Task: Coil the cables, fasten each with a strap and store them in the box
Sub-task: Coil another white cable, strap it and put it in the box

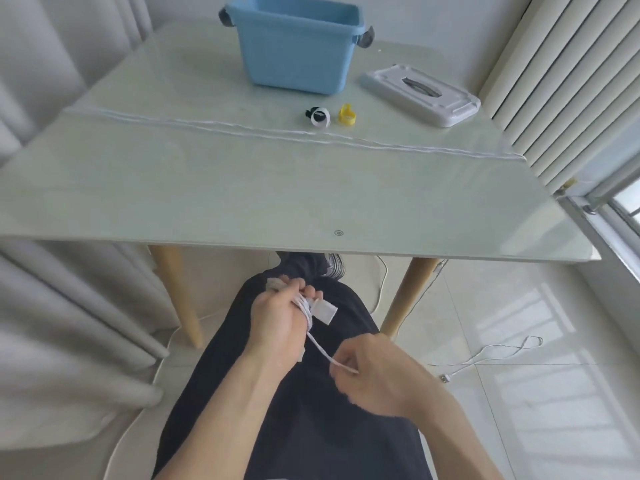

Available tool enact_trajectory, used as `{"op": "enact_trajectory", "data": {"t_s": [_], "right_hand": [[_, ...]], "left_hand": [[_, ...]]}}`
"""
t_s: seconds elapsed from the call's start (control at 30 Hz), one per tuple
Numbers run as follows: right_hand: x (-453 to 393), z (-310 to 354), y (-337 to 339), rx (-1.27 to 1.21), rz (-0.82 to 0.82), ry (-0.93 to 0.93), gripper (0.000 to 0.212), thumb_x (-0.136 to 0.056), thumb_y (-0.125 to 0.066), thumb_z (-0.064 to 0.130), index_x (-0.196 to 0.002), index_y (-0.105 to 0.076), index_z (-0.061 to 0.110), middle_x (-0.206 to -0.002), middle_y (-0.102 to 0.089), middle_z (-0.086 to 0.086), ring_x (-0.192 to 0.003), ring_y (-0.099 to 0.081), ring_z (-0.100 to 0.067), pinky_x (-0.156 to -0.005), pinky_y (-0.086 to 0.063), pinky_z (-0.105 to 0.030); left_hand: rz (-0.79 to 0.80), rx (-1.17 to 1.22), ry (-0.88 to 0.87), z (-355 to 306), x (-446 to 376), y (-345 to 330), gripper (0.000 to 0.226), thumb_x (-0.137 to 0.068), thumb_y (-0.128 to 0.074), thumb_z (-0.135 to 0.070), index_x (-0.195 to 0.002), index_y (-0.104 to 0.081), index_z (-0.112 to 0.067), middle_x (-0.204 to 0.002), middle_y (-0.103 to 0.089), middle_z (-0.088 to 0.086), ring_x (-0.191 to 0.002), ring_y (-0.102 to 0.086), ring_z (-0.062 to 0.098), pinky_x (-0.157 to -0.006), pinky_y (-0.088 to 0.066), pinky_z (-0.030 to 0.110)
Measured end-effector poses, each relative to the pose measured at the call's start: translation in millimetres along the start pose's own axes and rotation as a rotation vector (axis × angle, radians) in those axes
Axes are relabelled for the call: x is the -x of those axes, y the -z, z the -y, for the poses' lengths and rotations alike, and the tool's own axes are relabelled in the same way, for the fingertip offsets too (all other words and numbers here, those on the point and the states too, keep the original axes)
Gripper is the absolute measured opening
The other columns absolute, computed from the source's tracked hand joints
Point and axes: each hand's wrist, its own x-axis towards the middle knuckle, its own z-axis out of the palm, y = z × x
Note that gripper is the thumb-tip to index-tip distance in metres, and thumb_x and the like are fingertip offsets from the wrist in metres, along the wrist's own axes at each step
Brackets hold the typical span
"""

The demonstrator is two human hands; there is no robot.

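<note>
step: coiling white cable (317, 344) over lap, below table (242, 188) | left hand (277, 317) fingers clamped on coil | right hand (374, 372) pinches loose strand | next: wind remainder, likely fetch strap (347, 116) beside open box (298, 43)

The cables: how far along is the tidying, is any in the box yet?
Nothing looks stored yet, though the blue box's inside is mostly hidden; its lid lies beside it. In hand: the left hand holds a white cable coil while the right hand pulls its loose end. Left: strapping it, plus the cable across the table and one on the floor. Two straps wait unused.
</note>
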Motion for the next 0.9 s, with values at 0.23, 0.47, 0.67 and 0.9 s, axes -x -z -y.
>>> {"op": "enact_trajectory", "data": {"t_s": [0.23,0.47,0.67,0.9], "right_hand": [[18,9,20,0.031,-0.112,0.197,0.032,-0.095,-0.054,0.032,-0.073,-0.059,0.009,-0.072,-0.059,-0.007,-0.067,-0.051,-0.021,-0.059,-0.044,-0.033],[5,1,33,-0.324,-0.342,0.192,0.014,-0.081,-0.079,0.033,-0.073,-0.068,0.028,-0.071,-0.069,0.005,-0.061,-0.058,-0.010,-0.058,-0.046,-0.026],[-15,-15,22,-0.370,-0.343,0.183,0.029,-0.084,-0.065,0.053,-0.075,-0.066,0.026,-0.054,-0.046,0.014,-0.052,-0.037,-0.004,-0.052,-0.031,-0.015],[-14,-34,19,-0.460,-0.432,0.186,0.038,-0.088,-0.058,0.056,-0.074,-0.073,0.023,-0.051,-0.035,0.008,-0.050,-0.029,-0.010,-0.049,-0.024,-0.021]], "left_hand": [[0.383,-0.925,-0.154,-17,6,15,0.006,-0.098,-0.053,-0.003,-0.102,-0.056,-0.007,-0.086,-0.068,0.001,-0.079,-0.070,0.015,-0.075,-0.053,0.025],[0.994,-0.720,0.442,-36,16,25,0.026,-0.096,-0.040,-0.009,-0.113,-0.054,0.006,-0.071,-0.051,0.009,-0.056,-0.043,0.015,-0.060,-0.045,0.029],[0.876,-0.754,0.508,-50,11,26,0.028,-0.092,-0.044,-0.030,-0.072,-0.056,-0.014,-0.049,-0.029,-0.003,-0.040,-0.016,0.009,-0.038,-0.023,0.019],[0.579,-0.621,0.360,-37,15,21,0.039,-0.091,-0.053,-0.043,-0.061,-0.043,-0.021,-0.055,-0.016,-0.004,-0.043,-0.011,0.010,-0.038,-0.017,0.021]]}}
